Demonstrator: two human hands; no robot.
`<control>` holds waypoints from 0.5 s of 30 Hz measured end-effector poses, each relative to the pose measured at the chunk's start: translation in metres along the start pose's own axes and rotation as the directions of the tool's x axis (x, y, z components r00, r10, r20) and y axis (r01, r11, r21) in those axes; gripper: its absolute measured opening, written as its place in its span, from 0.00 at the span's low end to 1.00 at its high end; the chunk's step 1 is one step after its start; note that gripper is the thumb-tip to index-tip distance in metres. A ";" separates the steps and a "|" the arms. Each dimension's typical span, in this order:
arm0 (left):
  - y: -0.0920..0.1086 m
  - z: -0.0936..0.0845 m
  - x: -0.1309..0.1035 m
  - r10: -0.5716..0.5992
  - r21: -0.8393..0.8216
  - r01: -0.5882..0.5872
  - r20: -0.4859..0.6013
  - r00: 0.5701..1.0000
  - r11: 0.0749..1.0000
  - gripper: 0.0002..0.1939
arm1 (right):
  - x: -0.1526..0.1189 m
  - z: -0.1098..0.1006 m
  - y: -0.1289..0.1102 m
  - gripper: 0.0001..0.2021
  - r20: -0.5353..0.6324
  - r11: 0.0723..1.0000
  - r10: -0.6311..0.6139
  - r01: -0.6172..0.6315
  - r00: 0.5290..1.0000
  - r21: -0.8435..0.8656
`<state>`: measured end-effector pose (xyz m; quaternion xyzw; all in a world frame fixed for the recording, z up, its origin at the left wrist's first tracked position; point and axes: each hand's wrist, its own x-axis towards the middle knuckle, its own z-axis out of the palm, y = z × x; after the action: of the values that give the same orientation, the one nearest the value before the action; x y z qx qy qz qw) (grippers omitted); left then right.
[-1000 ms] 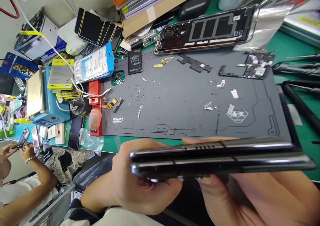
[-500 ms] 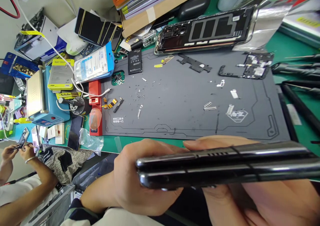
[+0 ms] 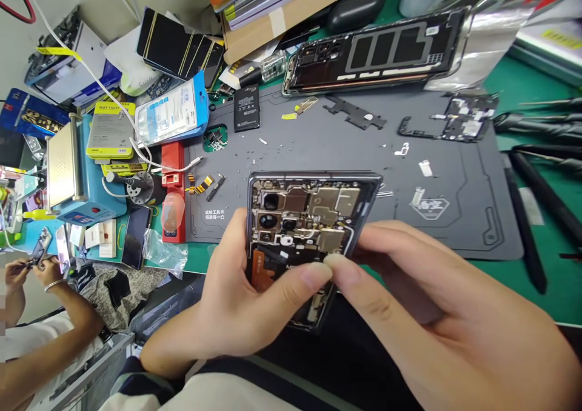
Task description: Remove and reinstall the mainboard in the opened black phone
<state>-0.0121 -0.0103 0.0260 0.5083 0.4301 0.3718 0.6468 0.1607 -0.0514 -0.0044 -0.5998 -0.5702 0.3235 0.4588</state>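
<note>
Far left, a co-worker's hands (image 3: 27, 265) are seen at the frame edge, closed on a small phone. Beside them, a blue stand (image 3: 86, 180) is piled with yellow packs (image 3: 111, 129), and a red block (image 3: 173, 183) lies against the grey mat (image 3: 318, 156). At centre, an opened phone (image 3: 304, 217) is held above the mat's near edge, its back removed so that cameras and shields are exposed. The left hand (image 3: 245, 314) is wrapped around the phone's lower part, thumb pressed on its face. The right hand (image 3: 427, 302) is pinched, thumb and forefinger closed at the phone's middle, touching the left thumb; whether anything is held between them cannot be told. Further back, a phone frame (image 3: 377, 53) lies on the mat, with a circuit board (image 3: 468, 120) to the right.
</note>
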 end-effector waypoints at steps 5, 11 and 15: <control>-0.002 -0.001 0.004 -0.078 0.028 0.080 -0.064 0.995 0.996 0.23 | -0.002 -0.001 -0.003 0.05 0.015 0.999 0.042 -0.042 0.999 -0.019; -0.003 -0.005 0.002 -0.148 -0.027 0.147 -0.027 0.989 0.989 0.24 | -0.009 -0.007 0.002 0.12 0.095 1.000 0.022 -0.023 0.995 0.004; -0.001 -0.008 0.002 -0.220 -0.136 0.230 0.082 0.972 0.964 0.28 | -0.006 -0.013 -0.003 0.10 0.148 0.999 -0.036 0.030 0.988 0.041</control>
<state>-0.0187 -0.0064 0.0234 0.4199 0.4354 0.3092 0.7338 0.1707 -0.0600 0.0026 -0.5555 -0.6061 0.3708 0.4319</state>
